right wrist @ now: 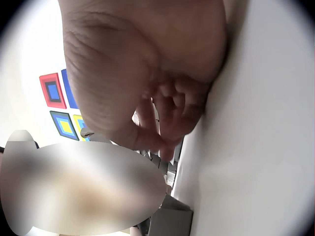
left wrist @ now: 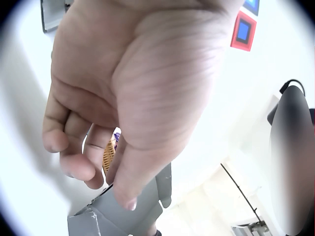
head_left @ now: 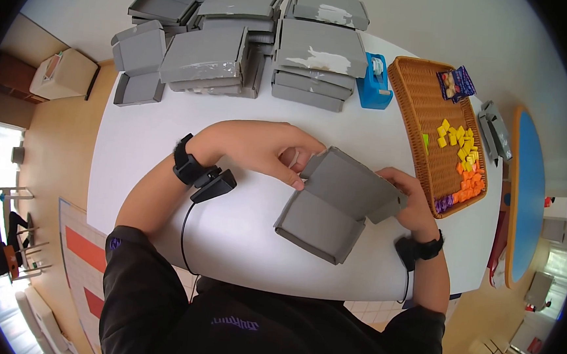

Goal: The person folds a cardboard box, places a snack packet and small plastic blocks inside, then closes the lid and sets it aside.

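A grey cardboard box (head_left: 323, 222) with its lid raised is held over the white table, near the person's body. The left hand (head_left: 265, 151) pinches the box's left edge between thumb and fingers; in the left wrist view the left hand (left wrist: 133, 83) has its thumb over the grey cardboard (left wrist: 103, 211). At the box's right side, the right hand (head_left: 413, 202) grips the side flap of the lid. In the right wrist view the right hand (right wrist: 147, 73) has bent fingers, and a grey box (right wrist: 170, 221) shows below it.
Stacked grey boxes (head_left: 206, 56) line the table's (head_left: 139, 167) far side, with an open one at the left. Beside them stands a blue tape dispenser (head_left: 374, 85). A wicker basket (head_left: 419, 114) at the right holds yellow, orange and purple pieces and a snack packet (head_left: 457, 84).
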Demonstrator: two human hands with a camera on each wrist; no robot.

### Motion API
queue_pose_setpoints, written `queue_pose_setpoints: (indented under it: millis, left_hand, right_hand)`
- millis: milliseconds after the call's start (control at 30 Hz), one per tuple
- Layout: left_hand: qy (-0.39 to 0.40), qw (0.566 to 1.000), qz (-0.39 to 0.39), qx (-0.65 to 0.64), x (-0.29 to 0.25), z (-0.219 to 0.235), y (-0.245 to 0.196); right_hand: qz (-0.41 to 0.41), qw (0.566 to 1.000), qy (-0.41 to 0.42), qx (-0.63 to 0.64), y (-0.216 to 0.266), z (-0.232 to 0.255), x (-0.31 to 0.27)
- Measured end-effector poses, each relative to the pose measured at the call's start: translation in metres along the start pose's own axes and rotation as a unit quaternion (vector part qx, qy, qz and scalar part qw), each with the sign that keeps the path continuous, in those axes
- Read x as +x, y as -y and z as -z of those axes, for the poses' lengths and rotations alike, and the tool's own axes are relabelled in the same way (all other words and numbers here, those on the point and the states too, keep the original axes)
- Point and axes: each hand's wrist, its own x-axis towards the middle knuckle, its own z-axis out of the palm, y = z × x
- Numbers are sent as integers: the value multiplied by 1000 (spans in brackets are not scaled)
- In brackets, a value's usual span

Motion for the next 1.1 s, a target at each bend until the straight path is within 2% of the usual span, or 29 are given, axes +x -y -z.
queue_pose_setpoints:
  millis: [100, 133, 267, 333, 433, 500, 533, 600, 633, 700, 800, 900, 1000, 1100]
  left_hand:
    - [65, 995, -4, -75, 5, 6, 26]
    - [87, 991, -10, -102, 6, 6, 34]
    - [76, 983, -50, -162, 8, 3, 35]
    - [51, 985, -55, -155, 10, -1, 37]
    - [51, 997, -39, -39, 15, -1, 38]
    - [7, 1000, -15, -19, 15, -13, 27]
    - [-14, 1000, -4, -10, 16, -19, 21]
    - [-22, 999, -45, -17, 21, -29, 27]
    - [-25, 997, -65, -20, 23, -31, 29]
    - [-24, 998, -59, -10, 22, -29, 31]
    - [-49, 996, -62, -32, 22, -27, 28]
    - [-92, 992, -87, -22, 21, -26, 14]
    - [-124, 987, -97, -1, 21, -24, 12]
    - [-144, 985, -98, 19, 21, -25, 15]
  right_hand:
    - [27, 990, 114, -78, 15, 10, -5]
    - [43, 988, 103, -102, 23, 9, -8]
    - [80, 983, 84, -144, 34, 4, -9]
    - [53, 991, 74, -101, 22, 3, -7]
    - [6, 998, 44, -33, 0, 3, -5]
    - [29, 998, 30, -55, -2, 1, -3]
    - [2, 998, 12, -56, 2, -1, -4]
    - [-51, 997, -23, -56, 11, -5, -8]
    - [-50, 997, -26, -49, 8, -5, -9]
    - [-49, 998, -34, -34, 4, -7, -8]
    - [-85, 991, -28, -105, 21, -5, -7]
    - [65, 997, -15, -24, 4, -4, 1]
    - [78, 994, -67, -21, 6, -11, 7]
    - [53, 997, -62, 4, 0, -6, 6]
